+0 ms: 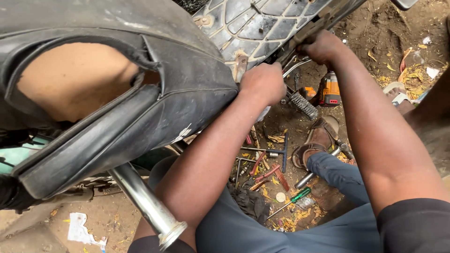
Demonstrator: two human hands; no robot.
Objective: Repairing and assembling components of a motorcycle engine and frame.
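My left hand [263, 83] closes on a metal rod [296, 65] under the motorcycle seat [140, 93]; right hand [322, 47], at one o'clock, clamps the frame bracket [307, 32]. I judge steady counter-pressure best.

- A torn scrap of white paper [80, 229] with faint printed marks lies on the bare dirt at the lower left, beside the chrome exhaust pipe [149, 206]; it is crumpled and ragged at the edges.
- A small crinkled clear plastic wrapper [305, 202] lies among yellow leaves on the ground, just beside the green-handled screwdriver [291, 201].
- No signs or screens show.
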